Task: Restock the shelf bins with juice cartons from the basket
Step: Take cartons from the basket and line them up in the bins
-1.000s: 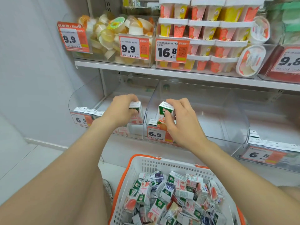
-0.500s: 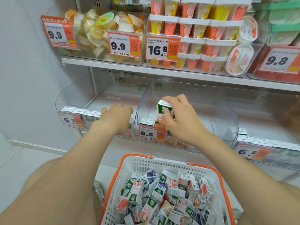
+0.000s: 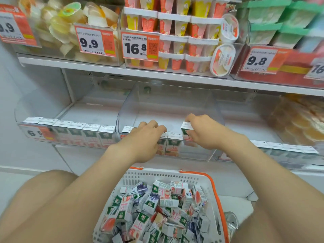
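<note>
A white basket with orange rim stands between my knees, full of several small juice cartons. On the lower shelf the clear middle bin has a front row of upright cartons. My left hand rests with its fingers laid over the tops of that row and holds nothing that I can see. My right hand pinches a green-and-white juice carton at the right end of the row, upright and partly inside the bin.
The left bin has a full front row of cartons behind a 6.5 price tag. The right bin also shows carton tops. The shelf above carries jelly cups and pudding packs with price tags. A shoe sits beside the basket.
My left hand has left the left bin and now lies on the middle bin's row. My right hand has carried its carton rightward and lower along that row.
</note>
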Motion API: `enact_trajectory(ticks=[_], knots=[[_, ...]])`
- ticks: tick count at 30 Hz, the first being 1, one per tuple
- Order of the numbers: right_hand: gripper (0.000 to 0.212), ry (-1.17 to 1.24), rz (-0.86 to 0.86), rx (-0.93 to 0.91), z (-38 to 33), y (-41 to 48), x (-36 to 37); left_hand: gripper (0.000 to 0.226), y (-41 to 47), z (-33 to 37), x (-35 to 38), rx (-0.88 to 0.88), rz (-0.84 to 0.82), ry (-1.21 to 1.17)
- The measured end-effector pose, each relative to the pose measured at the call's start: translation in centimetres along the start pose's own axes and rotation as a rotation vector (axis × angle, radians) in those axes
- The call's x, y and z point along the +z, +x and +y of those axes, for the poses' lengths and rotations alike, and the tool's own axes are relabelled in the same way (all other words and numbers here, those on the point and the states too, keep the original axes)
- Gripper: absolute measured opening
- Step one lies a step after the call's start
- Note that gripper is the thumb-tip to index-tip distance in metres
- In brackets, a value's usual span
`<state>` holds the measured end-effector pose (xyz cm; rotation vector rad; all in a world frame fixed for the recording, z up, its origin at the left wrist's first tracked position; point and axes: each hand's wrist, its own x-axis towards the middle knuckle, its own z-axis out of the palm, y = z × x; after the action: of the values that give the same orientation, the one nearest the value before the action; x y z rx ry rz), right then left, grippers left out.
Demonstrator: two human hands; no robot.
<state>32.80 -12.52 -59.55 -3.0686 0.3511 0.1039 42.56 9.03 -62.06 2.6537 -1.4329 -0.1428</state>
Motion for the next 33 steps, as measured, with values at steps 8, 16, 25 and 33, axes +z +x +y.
enact_trajectory(ticks=[8, 16, 25, 33], knots=[[0.046, 0.211, -0.243, 0.026, 0.5, 0.4, -0.1, 0.051, 0.3, 0.4, 0.5, 0.002, -0.040, 0.029], [0.048, 0.207, -0.235, 0.085, -0.1, 0.0, 0.3, 0.047, -1.5, 0.3, 1.0, 0.059, 0.061, -0.005], [0.016, 0.143, -0.202, -0.077, -6.4, -7.7, 2.2, 0.011, -3.9, 2.2, 6.6, 0.020, 0.106, 0.001], [0.018, -0.152, -0.602, -0.182, -8.4, -9.8, 10.6, 0.022, -6.9, 0.1, 20.8, -0.256, -0.453, -0.025]])
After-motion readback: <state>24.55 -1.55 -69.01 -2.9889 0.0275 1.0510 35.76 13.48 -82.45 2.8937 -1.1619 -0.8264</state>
